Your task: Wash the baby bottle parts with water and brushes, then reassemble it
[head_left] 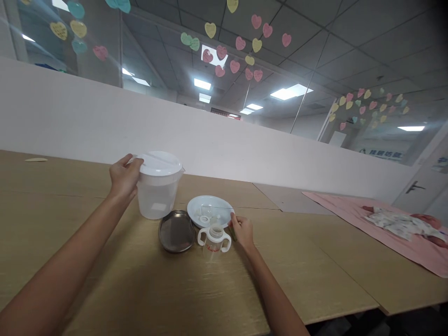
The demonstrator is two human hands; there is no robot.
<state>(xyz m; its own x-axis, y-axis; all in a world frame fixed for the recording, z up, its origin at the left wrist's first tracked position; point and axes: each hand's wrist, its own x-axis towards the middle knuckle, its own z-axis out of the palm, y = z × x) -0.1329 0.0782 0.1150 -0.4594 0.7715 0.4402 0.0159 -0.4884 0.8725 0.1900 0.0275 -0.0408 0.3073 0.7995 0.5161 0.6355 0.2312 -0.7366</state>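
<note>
Wood-look tbl (157, 289), white wall (224, 156), heart notes (240, 43) on glass (149, 53) above
L hand (124, 176) gripping lidded pitcher (157, 193); R hand (243, 231) pinching rim of bowl (224, 206).

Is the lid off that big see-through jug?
No, the white lid sits on top of the jug, with the left hand at its side.

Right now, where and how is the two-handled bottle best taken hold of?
Probably by its right handle, coming from the right: the bottle stands upright with that loop jutting outward, while the left handle sits close to the metal tray.
</note>
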